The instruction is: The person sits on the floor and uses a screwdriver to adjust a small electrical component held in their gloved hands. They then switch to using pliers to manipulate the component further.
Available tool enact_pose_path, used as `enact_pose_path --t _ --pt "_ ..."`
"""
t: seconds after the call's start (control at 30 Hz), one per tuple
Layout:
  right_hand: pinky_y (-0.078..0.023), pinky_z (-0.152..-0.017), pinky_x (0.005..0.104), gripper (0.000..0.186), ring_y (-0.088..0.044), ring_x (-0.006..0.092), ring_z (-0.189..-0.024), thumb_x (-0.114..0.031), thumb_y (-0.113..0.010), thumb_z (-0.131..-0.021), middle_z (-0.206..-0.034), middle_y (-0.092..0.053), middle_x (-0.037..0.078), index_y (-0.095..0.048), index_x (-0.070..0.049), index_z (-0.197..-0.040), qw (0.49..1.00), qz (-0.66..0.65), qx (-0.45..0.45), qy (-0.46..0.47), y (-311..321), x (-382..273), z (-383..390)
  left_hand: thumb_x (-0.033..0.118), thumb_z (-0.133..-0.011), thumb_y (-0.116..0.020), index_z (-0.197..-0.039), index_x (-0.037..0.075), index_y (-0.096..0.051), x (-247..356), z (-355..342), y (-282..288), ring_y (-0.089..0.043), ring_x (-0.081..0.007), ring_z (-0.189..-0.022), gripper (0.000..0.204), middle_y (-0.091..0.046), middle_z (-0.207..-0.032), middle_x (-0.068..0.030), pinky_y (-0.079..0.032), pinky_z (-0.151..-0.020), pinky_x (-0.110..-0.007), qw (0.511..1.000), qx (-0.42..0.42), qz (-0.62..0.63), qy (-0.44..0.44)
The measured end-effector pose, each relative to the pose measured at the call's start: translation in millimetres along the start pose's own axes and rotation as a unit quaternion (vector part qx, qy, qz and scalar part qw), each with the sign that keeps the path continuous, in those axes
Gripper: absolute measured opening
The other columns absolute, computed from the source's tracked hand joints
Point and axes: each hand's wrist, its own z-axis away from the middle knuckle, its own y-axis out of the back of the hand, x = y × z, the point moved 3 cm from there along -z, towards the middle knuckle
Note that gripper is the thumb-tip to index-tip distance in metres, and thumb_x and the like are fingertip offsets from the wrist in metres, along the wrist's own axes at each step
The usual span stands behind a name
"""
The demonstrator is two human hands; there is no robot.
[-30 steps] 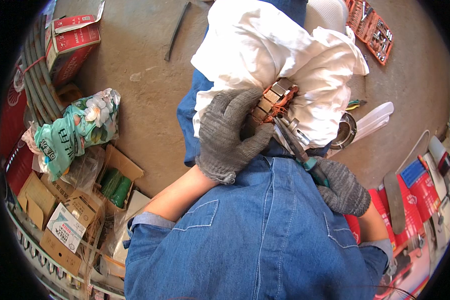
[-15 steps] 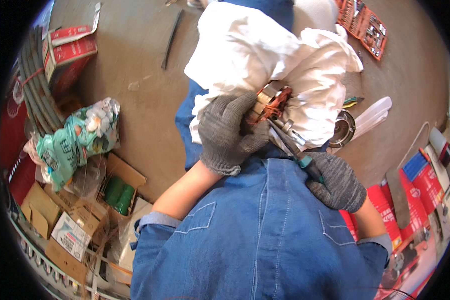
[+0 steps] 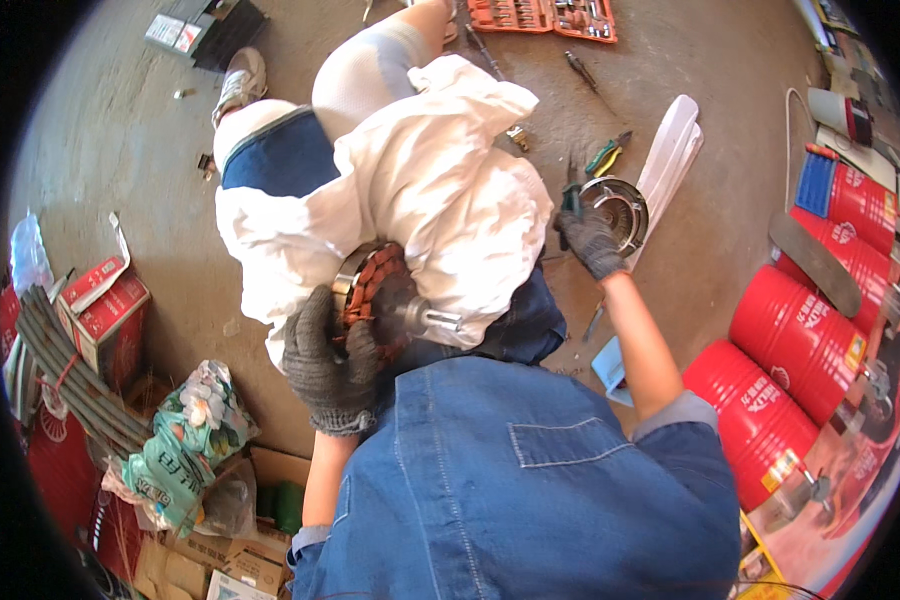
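Note:
My left hand (image 3: 330,360), in a dark grey knit glove, is closed around the side of a motor core with copper windings (image 3: 378,285). A metal shaft (image 3: 438,320) sticks out of the core to the right. The core rests on a white cloth (image 3: 440,190) over my lap. My gloved right hand (image 3: 592,245) reaches out to the right, low near the floor. Its fingers are closed on the handles of dark-green pliers (image 3: 571,197), jaws pointing away. Just right of it lies a round metal motor housing (image 3: 618,212).
Green-and-yellow pliers (image 3: 610,153) and a long white plastic piece (image 3: 670,150) lie past the housing. An orange socket set (image 3: 540,18) is at the far side. Red drums (image 3: 800,340) stand at right. Cable coils (image 3: 80,370), a red box (image 3: 105,310) and a floral bag (image 3: 190,440) are at left.
My right hand has moved away from the motor core out to the right with the pliers. My left hand still holds the core, and the view has turned to the right.

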Motion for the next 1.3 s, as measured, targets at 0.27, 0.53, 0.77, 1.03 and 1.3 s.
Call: enact_pose_path --t 0.27,0.53,0.77,1.03,1.3 --pt "-0.047 -0.097 0.0484 0.071 -0.062 0.0424 -0.113 -0.062 -0.053 -0.085 -0.117 -0.063 0.031 -0.061 0.001 -0.118 0.982 0.102 0.087 -0.136 -100.3 95.2 -107.3 0.032 -0.091 -0.060 -0.125 -0.006 -0.054 2.5 -6.7 -0.3 -0.057 -0.0313 -0.091 0.051 -0.057 -0.104 -0.0202 -0.047 -0.084 -0.040 0.999 0.006 -0.018 -0.036" --pt "-0.051 -0.093 0.0467 0.059 -0.063 0.0413 -0.108 -0.043 -0.064 -0.081 -0.122 -0.063 0.022 -0.058 -0.001 -0.121 0.892 0.085 0.298 -0.330 -133.6 139.1 -132.1 0.033 -0.092 -0.061 -0.127 -0.007 -0.052 -10.3 3.4 -9.2 -0.056 -0.0281 -0.098 0.054 -0.055 -0.111 -0.0175 -0.045 -0.089 -0.040 0.999 0.042 -0.009 -0.033" --pt "-0.047 -0.084 0.0480 0.050 -0.059 0.0325 -0.101 -0.048 -0.053 -0.086 -0.117 -0.060 0.020 -0.063 -0.002 -0.104 0.862 0.262 0.434 -0.013 -147.8 110.4 -136.6 0.029 -0.091 -0.062 -0.129 -0.004 -0.052 -17.0 18.5 -15.0 -0.055 -0.0304 -0.107 0.052 -0.056 -0.116 -0.0177 -0.043 -0.096 -0.041 0.995 0.055 0.061 0.055" --pt "-0.048 -0.082 0.0424 0.035 -0.058 0.0275 -0.094 -0.034 -0.055 -0.088 -0.108 -0.058 0.016 -0.059 -0.002 -0.099 0.940 0.175 0.291 0.020 -135.5 106.2 -161.9 0.028 -0.086 -0.068 -0.121 -0.003 -0.057 0.5 9.5 -8.6 -0.058 -0.0311 -0.101 0.048 -0.060 -0.113 -0.0193 -0.048 -0.087 -0.040 0.998 0.028 0.027 0.048" --pt "-0.048 -0.080 0.0368 0.020 -0.057 0.0226 -0.086 -0.021 -0.057 -0.091 -0.100 -0.057 0.012 -0.056 -0.002 -0.095 0.966 -0.026 0.186 0.178 -87.7 103.7 -165.0 0.024 -0.076 -0.081 -0.135 -0.004 -0.048 7.6 12.2 -0.2 -0.059 -0.0280 -0.103 0.072 -0.059 -0.122 -0.0191 -0.048 -0.088 -0.040 0.998 -0.026 0.031 0.040"
